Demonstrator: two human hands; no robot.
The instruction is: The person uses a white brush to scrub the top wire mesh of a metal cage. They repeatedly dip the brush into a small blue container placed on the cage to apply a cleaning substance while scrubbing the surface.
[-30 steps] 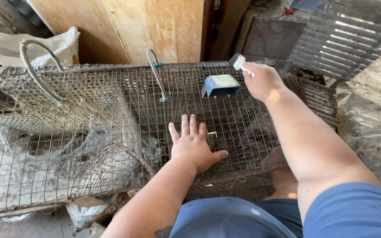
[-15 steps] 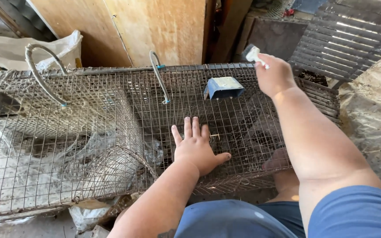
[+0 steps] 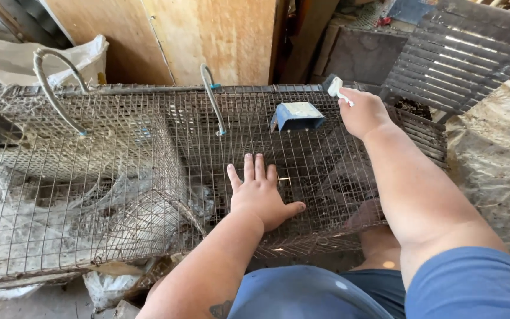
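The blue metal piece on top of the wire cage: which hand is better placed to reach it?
Probably the right hand: it is close beside the blue metal piece, though it grips a white tool. The left hand lies flat, nearer the person.

There is one big rusty wire cage (image 3: 119, 195). On top of it are two curved grey metal handles, one at the left (image 3: 57, 88) and one near the middle (image 3: 213, 97). One small blue metal box (image 3: 297, 115) sits on the cage top. There are two bare hands, the left hand (image 3: 261, 195) and the right hand (image 3: 362, 112). One small white brush (image 3: 336, 87) is there. One white plastic bag (image 3: 7, 53) is behind. One dark slatted panel (image 3: 461, 53) leans at the right.
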